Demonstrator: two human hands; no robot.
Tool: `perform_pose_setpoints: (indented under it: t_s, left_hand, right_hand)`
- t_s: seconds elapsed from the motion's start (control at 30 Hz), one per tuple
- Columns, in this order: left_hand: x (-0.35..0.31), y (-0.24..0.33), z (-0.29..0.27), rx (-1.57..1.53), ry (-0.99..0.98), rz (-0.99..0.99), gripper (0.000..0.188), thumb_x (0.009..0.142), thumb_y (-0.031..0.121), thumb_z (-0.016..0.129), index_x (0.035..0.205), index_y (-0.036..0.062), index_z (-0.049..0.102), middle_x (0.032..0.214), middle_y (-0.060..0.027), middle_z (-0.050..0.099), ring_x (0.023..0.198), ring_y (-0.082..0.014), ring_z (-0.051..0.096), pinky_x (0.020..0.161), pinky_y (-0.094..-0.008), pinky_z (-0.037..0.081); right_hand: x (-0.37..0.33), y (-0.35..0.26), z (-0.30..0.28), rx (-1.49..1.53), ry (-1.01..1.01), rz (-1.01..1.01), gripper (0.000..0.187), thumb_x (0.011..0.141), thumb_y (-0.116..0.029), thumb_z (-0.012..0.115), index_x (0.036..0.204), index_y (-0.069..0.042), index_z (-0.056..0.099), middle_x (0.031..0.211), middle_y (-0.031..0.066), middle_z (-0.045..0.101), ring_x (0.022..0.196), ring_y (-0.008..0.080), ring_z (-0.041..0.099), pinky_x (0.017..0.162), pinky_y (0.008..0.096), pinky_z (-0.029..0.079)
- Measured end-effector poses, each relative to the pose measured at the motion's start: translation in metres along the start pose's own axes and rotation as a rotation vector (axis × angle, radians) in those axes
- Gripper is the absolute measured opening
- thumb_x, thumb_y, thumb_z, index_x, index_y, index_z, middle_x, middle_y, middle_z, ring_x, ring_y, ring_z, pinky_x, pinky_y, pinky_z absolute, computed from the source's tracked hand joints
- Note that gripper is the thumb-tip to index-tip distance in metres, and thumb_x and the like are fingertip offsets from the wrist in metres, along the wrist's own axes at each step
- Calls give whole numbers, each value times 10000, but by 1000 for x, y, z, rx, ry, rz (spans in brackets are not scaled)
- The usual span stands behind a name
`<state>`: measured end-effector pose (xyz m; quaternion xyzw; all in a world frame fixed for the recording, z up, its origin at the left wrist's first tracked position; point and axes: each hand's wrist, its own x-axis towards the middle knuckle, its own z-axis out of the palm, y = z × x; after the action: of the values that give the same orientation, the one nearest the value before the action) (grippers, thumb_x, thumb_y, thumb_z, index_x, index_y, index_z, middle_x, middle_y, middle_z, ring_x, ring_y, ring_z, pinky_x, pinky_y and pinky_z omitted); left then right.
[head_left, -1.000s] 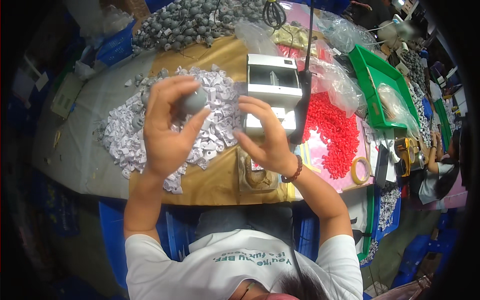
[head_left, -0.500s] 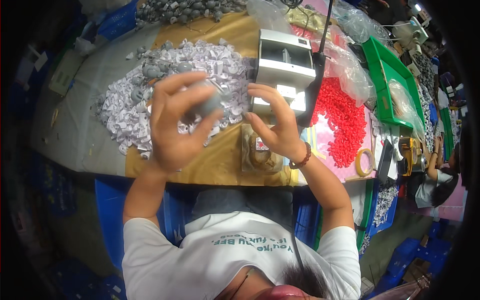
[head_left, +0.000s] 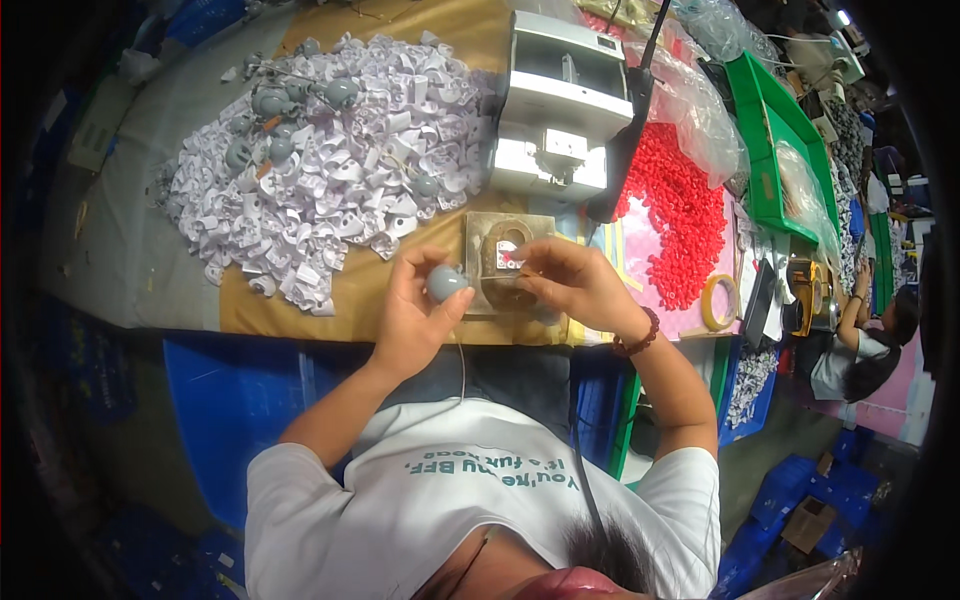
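Observation:
My left hand (head_left: pixel 412 318) holds a glossy grey ball (head_left: pixel 446 284) between thumb and fingers, in front of the pile of white parts. A thin pale cord (head_left: pixel 462 372) hangs below that hand. To the right, my right hand (head_left: pixel 580 288) has its thumb and index finger pinched together over a block-like fixture (head_left: pixel 478 232); what lies between the fingertips is too small to make out. In the fixture's raised oval holder sits a small white piece with red in it (head_left: pixel 506 256). The two hands are apart, at about the same height.
White plastic parts (head_left: pixel 330 190) are heaped at left, with several grey balls (head_left: pixel 272 102) on top. A white machine (head_left: pixel 565 100) stands behind the fixture. At right are red pieces (head_left: pixel 685 220), a tape roll (head_left: pixel 719 302) and a green tray (head_left: pixel 770 150). A co-worker (head_left: pixel 860 340) sits far right.
My left hand has come down and right with the grey ball, toward the table's near edge. My right hand has lowered to the fixture, and its fingers have closed. The view has shifted slightly.

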<state>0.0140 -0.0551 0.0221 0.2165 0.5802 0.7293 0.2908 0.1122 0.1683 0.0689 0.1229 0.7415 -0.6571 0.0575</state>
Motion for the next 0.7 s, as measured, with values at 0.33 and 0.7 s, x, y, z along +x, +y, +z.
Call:
perform_pose_setpoints:
  t_s: [0.33, 0.7]
  left_hand:
    - [-1, -3, 7, 618, -83, 248, 294, 787, -25, 719, 1021, 34, 553, 1070, -121, 576, 1013, -249, 565, 902, -320, 445]
    - [8, -9, 14, 798, -184, 316, 267, 754, 15, 712, 975, 46, 564, 1024, -115, 584, 973, -320, 548, 868, -396, 451]
  right_hand:
    - [15, 29, 0, -813, 232, -617, 146, 820, 17, 704, 955, -36, 705, 830, 104, 654, 700, 275, 636, 623, 359, 526]
    - [23, 35, 2, -1114, 133, -692, 248, 728, -108, 664, 972, -68, 684, 936, 57, 601, 826, 236, 602, 649, 356, 520]
